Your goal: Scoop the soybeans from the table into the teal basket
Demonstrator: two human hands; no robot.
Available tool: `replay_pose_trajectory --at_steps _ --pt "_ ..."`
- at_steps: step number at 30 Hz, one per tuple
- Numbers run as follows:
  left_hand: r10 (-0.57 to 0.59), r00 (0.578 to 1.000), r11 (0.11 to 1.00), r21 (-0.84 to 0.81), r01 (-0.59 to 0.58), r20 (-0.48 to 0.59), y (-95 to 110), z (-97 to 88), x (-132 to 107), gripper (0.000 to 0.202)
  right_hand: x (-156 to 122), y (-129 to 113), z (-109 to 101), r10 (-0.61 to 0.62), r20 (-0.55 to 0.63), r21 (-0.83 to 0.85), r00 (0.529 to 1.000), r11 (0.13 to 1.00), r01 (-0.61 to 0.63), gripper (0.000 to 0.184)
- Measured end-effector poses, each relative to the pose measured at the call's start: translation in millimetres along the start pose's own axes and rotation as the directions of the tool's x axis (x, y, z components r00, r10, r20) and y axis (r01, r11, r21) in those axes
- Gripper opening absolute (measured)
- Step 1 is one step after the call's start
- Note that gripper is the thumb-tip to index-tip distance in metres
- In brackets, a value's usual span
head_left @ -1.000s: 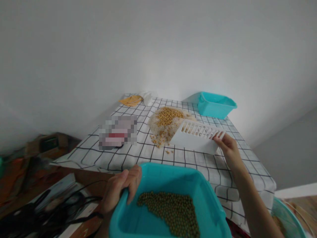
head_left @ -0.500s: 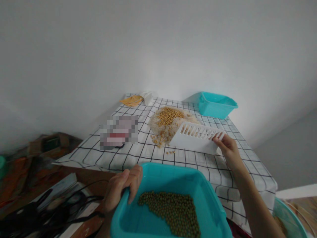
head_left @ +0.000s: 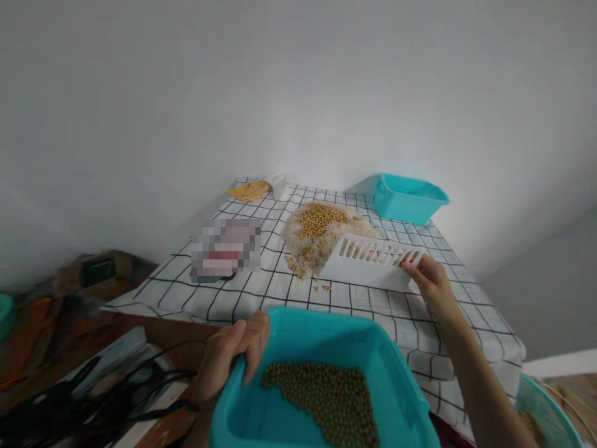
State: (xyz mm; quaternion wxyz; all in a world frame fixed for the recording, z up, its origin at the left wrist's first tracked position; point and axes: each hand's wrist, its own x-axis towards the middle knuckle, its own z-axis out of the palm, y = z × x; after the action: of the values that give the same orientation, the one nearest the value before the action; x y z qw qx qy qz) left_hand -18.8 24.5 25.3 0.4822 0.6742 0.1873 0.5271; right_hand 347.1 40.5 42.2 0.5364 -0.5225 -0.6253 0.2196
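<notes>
One slotted scoop (head_left: 361, 269) — in right hand (head_left: 430, 283)

Ways through on the checked surface (head_left: 261, 286), with tubs, pile and arm as obstacles
A bare strip lies between the pixelated item (head_left: 224, 249) and the grain pile (head_left: 317, 242), leading back to the crumpled white piece (head_left: 278, 186) near the wall (head_left: 298, 93); another strip runs crosswise between the slotted white container (head_left: 366, 274) and the near turquoise tub (head_left: 317, 330), scattered with a few stray grains (head_left: 323, 288); the right hand (head_left: 429, 280) and its forearm (head_left: 476, 367) bar the right side, the far turquoise tub (head_left: 405, 211) blocks the back right
</notes>
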Motion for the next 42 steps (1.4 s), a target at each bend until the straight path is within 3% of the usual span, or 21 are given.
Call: replay_pose_trajectory --at_steps 7,15,18,23,29,34,39,42 --pt "-0.002 0.996 1.0 0.014 0.003 -0.086 2 5.5 1 0.071 0 -2 2 0.021 0.008 -0.001 1.0 1.0 -0.021 0.025" --pt "-0.017 0.998 1.0 0.015 0.018 -0.067 -3 0.8 -3 0.07 15 -14 13 0.104 0.115 0.092 0.988 0.989 -0.115 0.029" --pt "-0.047 0.999 0.999 0.015 0.047 0.008 -6 -3.6 -7 0.07 26 -17 18 0.186 0.186 0.113 0.965 0.971 -0.209 0.033" --pt "-0.079 0.996 0.996 -0.031 0.078 -0.027 -7 -3.3 -9 0.067 35 -18 23 0.298 0.279 0.086 0.913 0.939 -0.333 0.036" --pt "-0.058 0.997 0.998 -0.011 0.057 -0.059 -5 0.8 -6 0.07 24 -20 29 0.363 0.387 0.176 0.848 0.873 -0.455 0.035" --pt "-0.038 0.99 0.998 -0.059 0.03 -0.137 -11 4.7 -8 0.068 18 -22 29 0.418 0.379 0.225 0.826 0.824 -0.52 0.031" --pt "-0.041 0.997 0.997 -0.062 0.037 -0.063 -11 4.3 -7 0.069 14 -16 25 0.424 0.376 0.26 0.824 0.805 -0.533 0.031" --pt "-0.044 0.994 0.996 -0.084 0.036 -0.099 -10 4.0 -7 0.068 10 -15 23 0.434 0.351 0.284 0.83 0.795 -0.536 0.028"
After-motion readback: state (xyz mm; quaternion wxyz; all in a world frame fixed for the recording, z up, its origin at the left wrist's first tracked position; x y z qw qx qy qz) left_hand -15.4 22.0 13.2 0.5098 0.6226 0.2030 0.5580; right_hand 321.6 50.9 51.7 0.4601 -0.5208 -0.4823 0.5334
